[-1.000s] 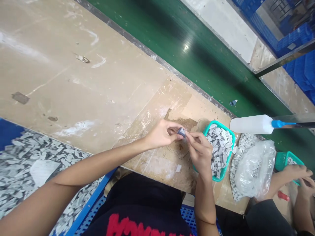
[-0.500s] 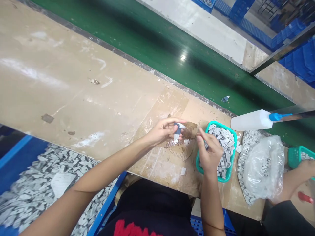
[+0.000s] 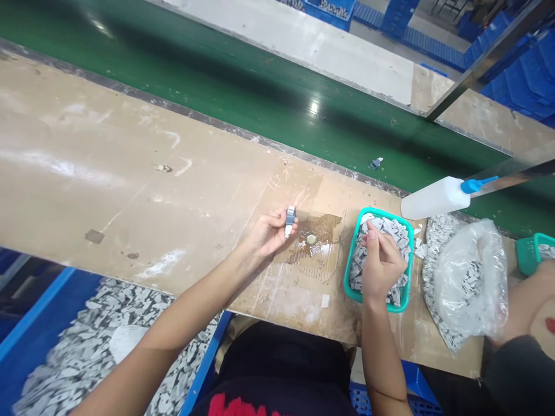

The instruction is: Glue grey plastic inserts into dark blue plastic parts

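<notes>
Between the thumb and fingers of my left hand (image 3: 271,234) is a small dark-grey and white plastic part (image 3: 290,219), held upright above the worktable. My right hand (image 3: 384,263) is over a turquoise basket (image 3: 347,282) heaped with small grey and white plastic pieces (image 3: 399,234). Its thumb and forefinger are pinched together; whatever they may hold is too small to tell from the pieces behind. Between my hands, a brown wet-looking patch (image 3: 325,225) on the tabletop carries a small round cap-like thing (image 3: 311,238).
A white bottle (image 3: 436,198) with a blue nozzle leans beyond the basket. Right of it lies a clear plastic bag (image 3: 463,289) of pieces, near another person's arm (image 3: 526,300). A grey and white part (image 3: 376,163) rests on the green belt (image 3: 260,98). A blue bin (image 3: 39,323) of pieces stands lower left.
My left hand has drawn left with the part, uncovering the round thing on the patch. My right hand has shifted right, further over the basket. The view has turned slightly.
</notes>
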Demonstrator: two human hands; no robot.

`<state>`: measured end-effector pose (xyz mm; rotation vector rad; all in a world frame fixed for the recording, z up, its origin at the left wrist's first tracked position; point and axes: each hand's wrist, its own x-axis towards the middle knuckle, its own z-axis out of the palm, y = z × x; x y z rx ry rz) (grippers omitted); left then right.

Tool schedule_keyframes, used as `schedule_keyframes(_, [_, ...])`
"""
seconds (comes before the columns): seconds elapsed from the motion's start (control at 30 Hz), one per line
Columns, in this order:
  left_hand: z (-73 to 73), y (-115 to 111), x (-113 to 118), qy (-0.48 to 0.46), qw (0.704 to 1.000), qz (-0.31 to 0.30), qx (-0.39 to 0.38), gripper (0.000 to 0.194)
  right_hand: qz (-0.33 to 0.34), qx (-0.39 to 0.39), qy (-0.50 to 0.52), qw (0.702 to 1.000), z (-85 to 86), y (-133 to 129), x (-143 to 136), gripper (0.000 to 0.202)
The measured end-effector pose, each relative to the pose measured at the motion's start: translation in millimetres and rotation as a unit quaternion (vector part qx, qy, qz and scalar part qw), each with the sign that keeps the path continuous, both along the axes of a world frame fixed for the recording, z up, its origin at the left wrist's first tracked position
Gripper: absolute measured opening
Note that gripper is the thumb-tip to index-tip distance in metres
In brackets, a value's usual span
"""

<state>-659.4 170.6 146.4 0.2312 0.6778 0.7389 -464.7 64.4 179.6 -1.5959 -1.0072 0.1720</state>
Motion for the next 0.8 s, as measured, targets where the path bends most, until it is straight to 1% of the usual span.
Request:
schedule_keyframes(0.1, [1.8,-1,1,-0.008,1.000,-0.013,-0.025,0.022,-0.016,0.003,0.032,0.999,0.9,0,2,0.024])
schedule_keyframes(0.17, [4.5,-2,2,-0.013,0.999,-0.016,-0.033,0.022,-0.022,-0.005,0.035,0.999,1.8,0,3,0.026])
schedule_keyframes(0.3, [7.6,-4,3,-0.023,0.998,-0.053,-0.007,0.024,-0.027,-0.009,0.026,0.999,5.6,-1,6,0.027])
schedule_keyframes(0.47, [0.5,-2,-1,-0.043,0.995,-0.087,0.023,0.012,-0.070,-0.004,0.024,0.997,11.6,-3,17,0.029])
schedule_keyframes(0.57, [-3.6,0,-3,-0.038,0.994,-0.101,0.027,0.011,-0.100,-0.003,0.033,0.994,14.4,-3,25,0.032])
schedule_keyframes(0.67, [-3.7,2,-4,-0.027,0.995,-0.094,0.017,0.012,-0.124,0.004,0.036,0.992,17.9,-4,34,0.034])
schedule_keyframes(0.73, [-1.5,2,-4,-0.012,0.997,-0.080,0.009,0.014,-0.106,-0.028,0.017,0.994,20.6,-8,42,0.032])
schedule_keyframes(0.77, [0.2,3,-4,-0.002,0.998,-0.069,0.005,0.015,-0.077,-0.067,0.000,0.995,21.8,-11,47,0.031])
schedule_keyframes(0.8, [2.3,4,-4,0.010,0.998,-0.058,-0.001,0.017,-0.033,-0.122,-0.018,0.992,22.9,-14,51,0.029])
